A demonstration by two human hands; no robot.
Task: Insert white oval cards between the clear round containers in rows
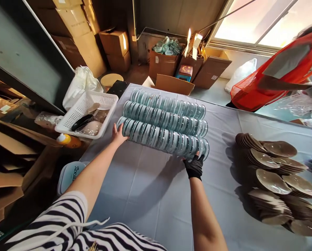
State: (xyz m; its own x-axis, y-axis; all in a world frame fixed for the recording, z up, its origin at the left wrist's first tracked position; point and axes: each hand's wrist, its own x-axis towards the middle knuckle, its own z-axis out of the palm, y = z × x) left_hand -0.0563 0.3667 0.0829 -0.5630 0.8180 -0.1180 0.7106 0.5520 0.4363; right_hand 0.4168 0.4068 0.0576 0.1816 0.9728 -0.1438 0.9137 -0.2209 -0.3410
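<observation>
Three long rows of clear glass lids lie side by side on a grey cloth-covered table. The nearest row is pressed between my two hands. My left hand, bare, pushes flat against its left end. My right hand, in a black mesh glove, presses on its right end at the front. The middle row and the far row lie just behind, touching one another.
Heaps of tan round discs lie at the table's right. A white slotted basket with odds and ends stands at the left edge. Cardboard boxes stand behind the table, one holding more glass lids. A person in an orange mesh vest stands at far right.
</observation>
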